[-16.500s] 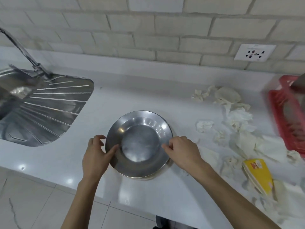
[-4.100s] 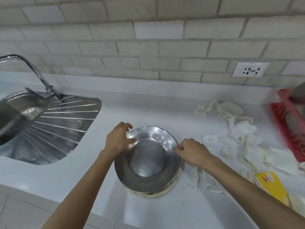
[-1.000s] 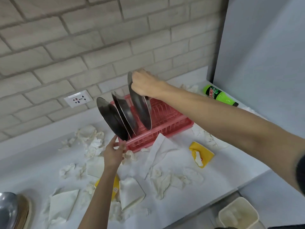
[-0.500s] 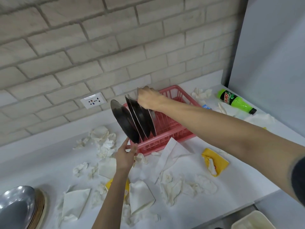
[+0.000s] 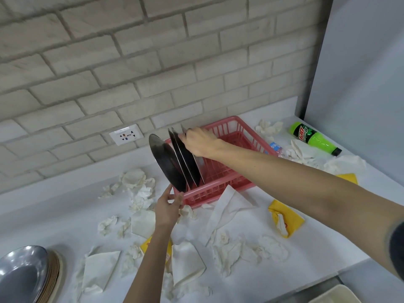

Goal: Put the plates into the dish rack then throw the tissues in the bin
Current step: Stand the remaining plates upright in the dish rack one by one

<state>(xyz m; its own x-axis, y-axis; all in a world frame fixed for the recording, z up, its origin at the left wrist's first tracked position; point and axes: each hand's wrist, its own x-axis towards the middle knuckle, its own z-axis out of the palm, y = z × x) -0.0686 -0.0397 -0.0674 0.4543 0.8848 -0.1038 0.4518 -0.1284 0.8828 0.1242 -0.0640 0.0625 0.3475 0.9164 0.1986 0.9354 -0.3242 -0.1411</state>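
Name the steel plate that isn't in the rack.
The bottom-left plate, lying atop a brown stack; the three other plates stand in the pink rack.

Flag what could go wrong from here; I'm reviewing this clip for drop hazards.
The leftmost plate leans out over the end wall of the dish rack; it may tip out once the left hand below it pulls away. The right hand grips a leaning plate by its top rim; letting go could knock the others. All three crowd one end, so the rack might shift.
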